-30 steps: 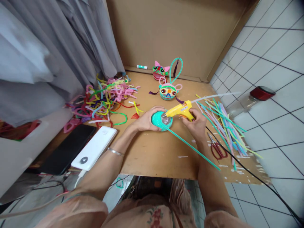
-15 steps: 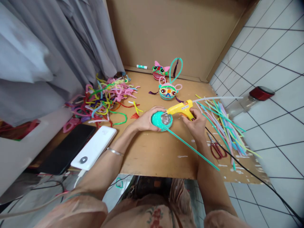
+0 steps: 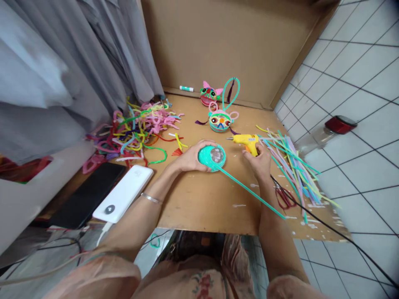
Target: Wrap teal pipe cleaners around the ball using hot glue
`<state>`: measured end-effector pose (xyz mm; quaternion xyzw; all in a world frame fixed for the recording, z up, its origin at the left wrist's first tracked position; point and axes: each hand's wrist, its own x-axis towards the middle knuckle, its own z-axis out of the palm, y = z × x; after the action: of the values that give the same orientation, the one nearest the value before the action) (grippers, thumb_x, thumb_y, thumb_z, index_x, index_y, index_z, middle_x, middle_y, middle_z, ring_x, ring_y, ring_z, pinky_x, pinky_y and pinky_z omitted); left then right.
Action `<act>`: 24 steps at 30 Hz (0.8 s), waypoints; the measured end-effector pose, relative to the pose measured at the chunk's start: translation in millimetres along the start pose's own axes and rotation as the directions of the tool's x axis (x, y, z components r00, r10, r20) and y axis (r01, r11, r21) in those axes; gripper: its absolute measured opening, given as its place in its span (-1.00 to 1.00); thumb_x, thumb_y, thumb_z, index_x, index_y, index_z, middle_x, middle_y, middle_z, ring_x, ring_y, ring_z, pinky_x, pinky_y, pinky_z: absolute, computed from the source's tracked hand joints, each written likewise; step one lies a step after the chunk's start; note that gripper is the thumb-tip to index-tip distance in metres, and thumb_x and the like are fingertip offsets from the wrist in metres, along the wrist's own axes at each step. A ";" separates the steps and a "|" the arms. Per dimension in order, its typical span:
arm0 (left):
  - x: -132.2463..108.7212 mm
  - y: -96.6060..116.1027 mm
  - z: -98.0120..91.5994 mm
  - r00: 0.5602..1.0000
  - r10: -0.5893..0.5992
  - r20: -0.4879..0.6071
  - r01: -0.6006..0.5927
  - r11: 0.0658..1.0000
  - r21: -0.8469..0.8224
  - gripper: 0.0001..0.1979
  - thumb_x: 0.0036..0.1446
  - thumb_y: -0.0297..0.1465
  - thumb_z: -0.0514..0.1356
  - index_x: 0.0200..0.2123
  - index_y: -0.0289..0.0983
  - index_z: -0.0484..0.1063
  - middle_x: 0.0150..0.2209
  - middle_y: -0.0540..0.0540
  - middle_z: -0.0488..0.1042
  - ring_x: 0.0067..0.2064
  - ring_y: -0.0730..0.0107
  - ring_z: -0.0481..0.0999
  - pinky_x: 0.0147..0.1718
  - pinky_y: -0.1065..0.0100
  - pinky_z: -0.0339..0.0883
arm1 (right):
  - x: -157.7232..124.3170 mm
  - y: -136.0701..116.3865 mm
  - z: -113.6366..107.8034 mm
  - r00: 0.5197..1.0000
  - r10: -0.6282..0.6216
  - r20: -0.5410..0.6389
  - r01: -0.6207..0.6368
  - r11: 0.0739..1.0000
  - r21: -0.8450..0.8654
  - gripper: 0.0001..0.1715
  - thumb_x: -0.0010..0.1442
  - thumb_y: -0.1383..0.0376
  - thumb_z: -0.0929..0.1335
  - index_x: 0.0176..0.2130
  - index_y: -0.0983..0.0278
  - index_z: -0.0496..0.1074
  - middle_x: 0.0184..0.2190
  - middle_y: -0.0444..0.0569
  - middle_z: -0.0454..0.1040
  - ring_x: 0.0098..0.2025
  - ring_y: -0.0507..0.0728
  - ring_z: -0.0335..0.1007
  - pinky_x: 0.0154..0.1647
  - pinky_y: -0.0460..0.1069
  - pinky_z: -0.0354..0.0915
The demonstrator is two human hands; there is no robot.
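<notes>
My left hand point(image 3: 193, 158) is wrapped round a clear round form wound with teal pipe cleaner point(image 3: 207, 158), its uncovered clear part facing right. A loose teal pipe cleaner end point(image 3: 252, 192) trails from it toward the lower right, over the table edge side near my right forearm. In my right hand point(image 3: 260, 161) is a yellow glue gun point(image 3: 246, 140), gripped by its handle. Its nozzle points left, above the table and apart from the wound form. Fingers of the left hand are partly hidden behind the form.
Tangled pipe cleaners point(image 3: 146, 124) heap at the left; straight ones point(image 3: 293, 166) lie at the right beside red-handled scissors point(image 3: 285, 197). Two decorated animal heads point(image 3: 220, 120) stand behind. A white power bank point(image 3: 123, 194), black phone point(image 3: 89, 195), lidded jar point(image 3: 327, 133) and black cord point(image 3: 314, 214) are around.
The glue gun has moved away from the wound form, to the right, and its nozzle has levelled out. My left hand and the form have hardly moved.
</notes>
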<state>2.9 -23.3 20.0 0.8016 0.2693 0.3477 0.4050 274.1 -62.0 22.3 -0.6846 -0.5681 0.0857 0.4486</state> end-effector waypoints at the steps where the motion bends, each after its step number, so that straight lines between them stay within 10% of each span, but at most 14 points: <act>1: -0.3 0.9 -0.2 1.000 -0.020 -0.009 0.020 1.000 -0.006 -0.19 -0.30 -0.29 0.45 0.12 -0.20 0.34 0.22 -0.18 0.33 0.24 0.00 0.34 0.26 0.01 0.17 | 1.1 5.4 2.1 0.999 0.034 -0.021 -0.036 0.997 -0.071 -0.60 -0.06 0.02 0.38 -0.35 0.28 0.43 -0.51 -0.15 0.37 -0.46 0.07 0.19 -0.37 -0.02 0.23; 16: 1.5 -4.0 1.9 0.962 -0.138 -0.234 0.144 0.989 0.010 -0.19 -0.33 -0.27 0.43 0.09 -0.26 0.37 0.13 -0.14 0.42 0.11 0.05 0.44 0.14 0.11 0.32 | -17.7 2.7 26.8 0.999 -0.038 0.024 0.044 0.756 -0.654 -0.38 0.23 0.02 0.31 0.05 0.46 0.36 0.00 0.40 0.40 0.04 0.45 0.28 -0.02 0.25 0.15; 21: 3.6 -15.5 0.3 0.919 -0.125 -0.374 0.145 0.989 0.025 -0.20 -0.31 -0.29 0.43 0.09 -0.29 0.36 0.12 -0.18 0.42 0.12 0.05 0.44 0.16 0.07 0.29 | -33.0 -22.6 30.8 0.953 -0.256 0.163 0.288 0.932 -0.220 -0.68 0.14 0.05 0.36 -0.26 0.25 0.41 -0.27 0.06 0.49 -0.16 0.25 0.38 -0.08 0.14 0.24; 24: 4.4 -18.7 -0.2 0.903 -0.114 -0.413 0.141 0.989 0.036 -0.21 -0.30 -0.29 0.43 0.09 -0.29 0.36 0.11 -0.19 0.42 0.12 0.05 0.43 0.16 0.06 0.30 | -46.3 -45.7 37.6 0.953 -0.215 0.214 0.167 0.961 0.221 -0.60 0.00 0.03 0.46 -0.24 0.19 0.40 -0.39 -0.10 0.47 -0.31 0.13 0.39 -0.23 0.04 0.33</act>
<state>2.6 -10.2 6.0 0.7041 0.4111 0.4721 0.3352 202.8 -84.3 14.7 -0.5624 -0.6697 0.1790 0.4507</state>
